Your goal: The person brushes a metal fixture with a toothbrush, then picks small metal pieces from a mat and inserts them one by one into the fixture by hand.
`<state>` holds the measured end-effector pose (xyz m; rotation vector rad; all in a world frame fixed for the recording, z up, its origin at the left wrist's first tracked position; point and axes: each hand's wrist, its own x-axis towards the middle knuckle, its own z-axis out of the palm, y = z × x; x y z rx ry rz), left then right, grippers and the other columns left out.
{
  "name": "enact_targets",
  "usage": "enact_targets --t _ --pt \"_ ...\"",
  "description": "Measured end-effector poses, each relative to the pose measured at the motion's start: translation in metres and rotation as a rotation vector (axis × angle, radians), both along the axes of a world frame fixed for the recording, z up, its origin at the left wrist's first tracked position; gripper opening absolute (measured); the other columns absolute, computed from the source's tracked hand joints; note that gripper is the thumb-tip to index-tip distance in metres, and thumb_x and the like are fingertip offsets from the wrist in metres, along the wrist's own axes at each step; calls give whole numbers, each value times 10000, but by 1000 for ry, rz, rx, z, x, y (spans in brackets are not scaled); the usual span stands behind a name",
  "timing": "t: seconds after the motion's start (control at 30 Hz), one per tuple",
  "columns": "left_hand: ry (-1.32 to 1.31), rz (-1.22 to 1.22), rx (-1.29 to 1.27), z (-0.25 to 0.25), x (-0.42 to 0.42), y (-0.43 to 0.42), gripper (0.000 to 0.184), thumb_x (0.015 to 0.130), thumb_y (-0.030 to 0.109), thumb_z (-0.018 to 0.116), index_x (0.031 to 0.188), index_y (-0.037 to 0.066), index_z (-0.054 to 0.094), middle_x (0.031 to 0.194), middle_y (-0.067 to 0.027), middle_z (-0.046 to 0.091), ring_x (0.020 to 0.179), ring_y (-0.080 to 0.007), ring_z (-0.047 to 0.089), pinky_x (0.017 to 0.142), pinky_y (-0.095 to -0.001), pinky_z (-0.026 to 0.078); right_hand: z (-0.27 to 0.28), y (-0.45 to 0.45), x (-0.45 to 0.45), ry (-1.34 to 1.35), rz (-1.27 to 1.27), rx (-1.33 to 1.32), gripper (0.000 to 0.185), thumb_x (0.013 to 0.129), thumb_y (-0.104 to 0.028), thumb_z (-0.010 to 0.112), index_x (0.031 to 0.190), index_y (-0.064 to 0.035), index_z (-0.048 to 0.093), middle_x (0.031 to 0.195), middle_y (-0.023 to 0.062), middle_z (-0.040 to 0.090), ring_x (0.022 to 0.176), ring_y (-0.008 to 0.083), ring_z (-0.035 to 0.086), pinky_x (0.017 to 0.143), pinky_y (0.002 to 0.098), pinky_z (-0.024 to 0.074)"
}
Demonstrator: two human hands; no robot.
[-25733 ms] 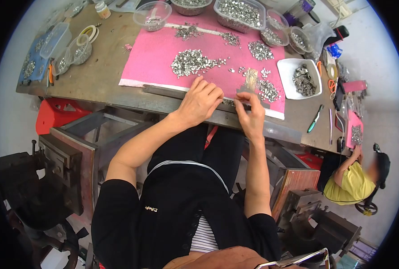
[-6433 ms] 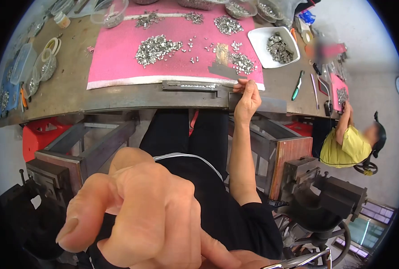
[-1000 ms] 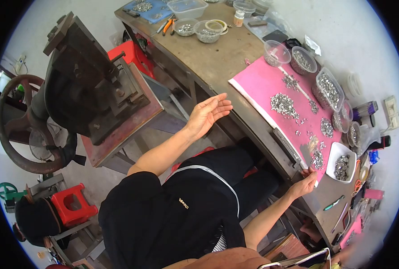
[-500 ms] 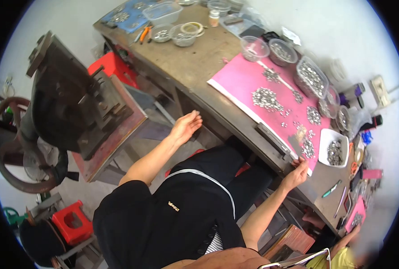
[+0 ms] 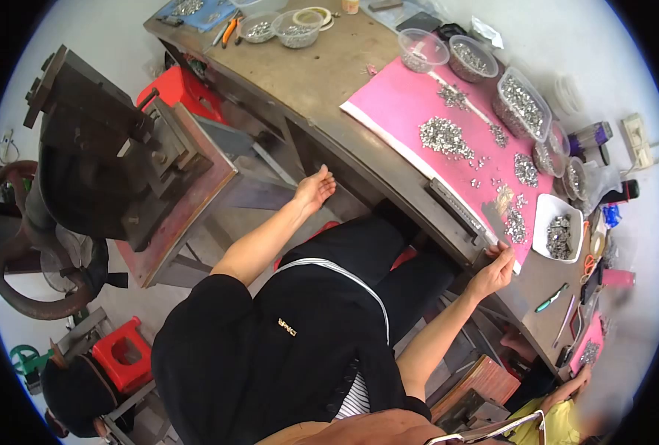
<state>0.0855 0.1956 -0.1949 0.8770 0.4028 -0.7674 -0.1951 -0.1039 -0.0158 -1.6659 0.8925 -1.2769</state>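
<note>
My left hand (image 5: 315, 190) is raised beside the bench's front edge, over the gap to the machine stand. Its fingers are curled in; whatever is between them, if anything, is hidden. At the bench edge, my right hand (image 5: 493, 272) has thumb and fingers pinched together by the near end of a dark metal bar (image 5: 454, 211). What the pinch holds is too small to make out. Behind it lies a pink mat (image 5: 389, 96) with piles of small silvery metal pieces (image 5: 442, 138). A white square tub (image 5: 543, 241) of similar pieces stands close to my right hand.
Clear plastic bowls (image 5: 521, 107) of metal pieces line the mat's back edge. A teal-handled tool (image 5: 552, 298) lies right of my right hand. To the left stands a heavy press (image 5: 92, 159) with a handwheel (image 5: 14, 285). Another person's yellow sleeve (image 5: 559, 419) shows at lower right.
The view has shifted slightly, so the bench things sit higher in it. Both hands keep nearly the same pose, my left still curled and my right still pinched at the bench edge.
</note>
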Motion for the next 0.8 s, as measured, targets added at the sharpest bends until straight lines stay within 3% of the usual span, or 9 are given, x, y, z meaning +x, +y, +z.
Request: enact_targets --t 0.1,0.13,0.33,0.53,0.57,0.7,0.8 --pt "-39 -12 27 23 -6 -2 361 958 396 692 967 43 617 926 -82 654 867 -193 648 795 -319 559 -1 -1 -1 -16 15 1 391 1085 -294 496 965 35 668 773 48 628 716 100 554 700 252 454" --pt "-76 -14 39 18 -5 -2 399 985 419 643 1016 22 616 990 -124 678 936 -228 671 836 -346 568 0 0 0 -11 10 -2 394 1084 -299 499 963 35 668 774 47 628 715 99 551 699 249 453" --pt "-133 1 5 26 -5 1 476 1029 434 554 1170 -19 598 1084 -172 685 1016 -276 682 891 -391 567 -1 -1 -1 -12 14 -1 395 1083 -304 504 964 34 670 778 49 631 715 98 547 697 248 451" --pt "-220 -6 47 22 -6 -2 417 981 326 671 1188 -31 612 1110 -181 685 1035 -274 686 924 -389 564 -7 -1 1 -43 -25 51 313 1073 -220 521 975 36 672 794 56 647 733 98 584 689 244 476" --pt "-190 -13 52 20 -5 -1 362 957 259 707 1177 -17 625 1103 -169 692 1033 -264 688 923 -383 564 -4 1 1 -37 -11 55 311 1069 -223 532 968 32 677 796 56 654 737 99 591 698 244 480" --pt "-144 -13 95 4 3 -3 283 998 171 624 1212 -15 613 1158 -190 684 1045 -277 688 926 -393 569 1 4 3 -40 -3 46 298 1067 -210 539 946 25 676 792 43 652 711 87 580 677 241 480" --pt "-122 -11 112 -2 11 -9 251 1005 150 606 1206 -1 606 1092 -142 685 1024 -264 683 903 -377 575 0 4 1 -54 31 35 287 1068 -201 536 950 23 671 799 36 653 707 81 572 672 236 477"
